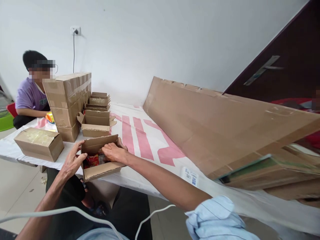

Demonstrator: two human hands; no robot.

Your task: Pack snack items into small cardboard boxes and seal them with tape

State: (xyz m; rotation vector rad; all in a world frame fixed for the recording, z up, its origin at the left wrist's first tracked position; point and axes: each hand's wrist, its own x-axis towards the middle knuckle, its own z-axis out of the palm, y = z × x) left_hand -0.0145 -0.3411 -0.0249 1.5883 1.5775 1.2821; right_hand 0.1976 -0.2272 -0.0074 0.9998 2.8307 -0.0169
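An open cardboard box [102, 172] sits at the near edge of the table with its flaps up. Red, shiny packets [92, 161] lie inside, too small to read. My left hand [71, 163] grips the box's left end, thumb at the rim and fingers along the side. Reaching into the box from the right, my right hand [113, 152] has its fingers curled down by the packets. What those fingers hold, if anything, is hidden. Just behind stands another open box [96, 126], close to my left hand's far side.
Taped boxes [66, 100] are stacked at the left, with a closed box [40, 143] before them. More open boxes [98, 100] line up behind. A large cardboard sheet [212, 123] leans along the right. Another person [32, 96] sits at far left. A white cable [75, 210] crosses below.
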